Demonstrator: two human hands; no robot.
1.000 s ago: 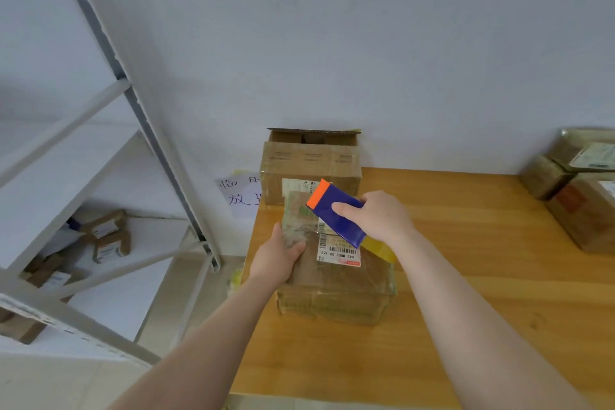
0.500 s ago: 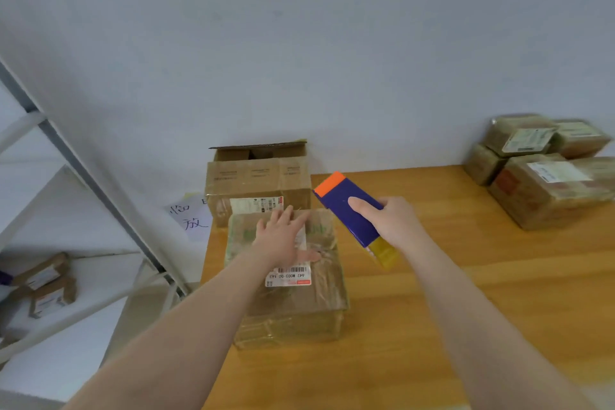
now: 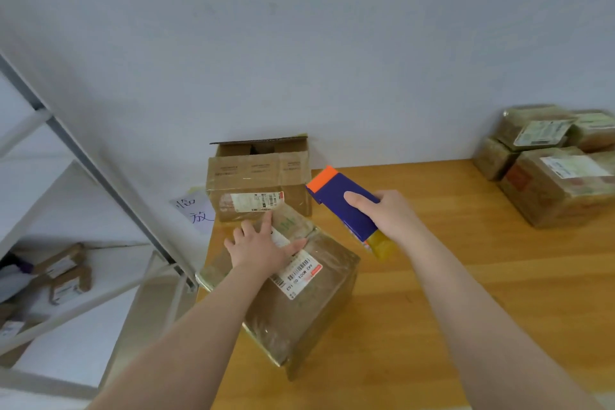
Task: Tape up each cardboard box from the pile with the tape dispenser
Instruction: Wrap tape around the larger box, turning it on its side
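Note:
A taped cardboard box point(image 3: 299, 306) with a white barcode label lies turned at an angle on the wooden table point(image 3: 466, 293), near its left edge. My left hand point(image 3: 263, 248) presses flat on the box's top, fingers spread. My right hand point(image 3: 387, 215) grips the tape dispenser point(image 3: 342, 206), blue with an orange end and a yellow tape roll at its lower end, held in the air just right of the box. Behind it stands a second cardboard box point(image 3: 259, 190) with its top flaps open.
A pile of taped boxes point(image 3: 552, 170) sits at the table's far right against the wall. A grey metal shelf rack point(image 3: 100, 176) stands to the left, with small boxes point(image 3: 66, 276) on its lower shelf. A paper note point(image 3: 194, 211) hangs beside the table.
My left hand has moved from the box's left side onto its top and turned the box at an angle. The dispenser has lifted off the box to its right.

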